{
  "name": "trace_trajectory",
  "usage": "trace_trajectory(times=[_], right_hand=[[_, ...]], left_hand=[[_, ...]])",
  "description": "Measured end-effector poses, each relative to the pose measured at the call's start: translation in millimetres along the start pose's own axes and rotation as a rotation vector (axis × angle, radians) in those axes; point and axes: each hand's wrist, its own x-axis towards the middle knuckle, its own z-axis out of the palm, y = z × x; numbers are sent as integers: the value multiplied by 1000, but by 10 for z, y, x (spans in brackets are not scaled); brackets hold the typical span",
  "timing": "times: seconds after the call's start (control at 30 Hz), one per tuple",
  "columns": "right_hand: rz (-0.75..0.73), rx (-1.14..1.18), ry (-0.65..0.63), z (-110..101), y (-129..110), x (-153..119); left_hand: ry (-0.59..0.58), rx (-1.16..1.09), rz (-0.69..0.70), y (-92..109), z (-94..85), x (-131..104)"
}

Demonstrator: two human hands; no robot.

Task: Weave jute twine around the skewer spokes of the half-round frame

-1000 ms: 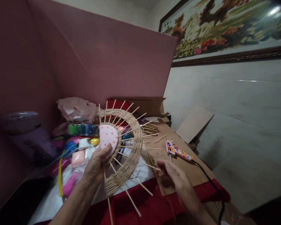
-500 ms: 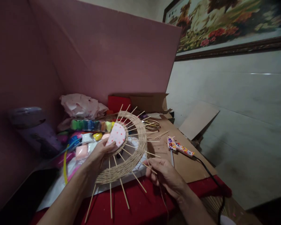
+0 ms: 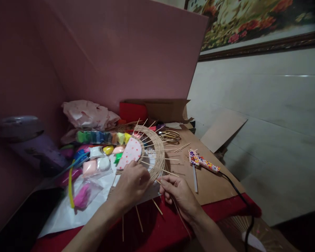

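A half-round woven frame (image 3: 157,154) of thin sticks and brown twine stands tilted over the table, with a white, red-dotted fabric half-circle (image 3: 130,153) at its centre. My left hand (image 3: 132,182) lies across the lower part of the woven band, its fingers curled closed on it; the fingertips are partly hidden. At the outer rim, my right hand (image 3: 177,192) pinches the twine beside a stick end. A loose length of the twine (image 3: 182,218) hangs below that hand.
A flowered glue gun (image 3: 203,161) with a black cord lies on the cardboard (image 3: 210,189) at right. Bagged coloured clay (image 3: 90,168) sits at left, with a yellow strip (image 3: 71,189). Loose sticks (image 3: 182,147) and coiled cord (image 3: 170,137) are farther back. Red cloth (image 3: 170,217) covers the front edge.
My left hand has left the fabric centre and moved right and down onto the woven band near my right hand. The right hand stays at the rim with the twine.
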Motion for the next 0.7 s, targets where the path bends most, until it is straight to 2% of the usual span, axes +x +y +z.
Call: trace_trajectory(times=[0.17,0.37,0.7], right_hand=[[-30,-70,-24,22,14,-2],[-26,-88,-15,-8,21,-13],[-22,-72,-3,2,12,-12]], left_hand=[[44,198,-4,45,160,-35],[45,318,11,130,163,-57],[147,514,82,221,221,-70]])
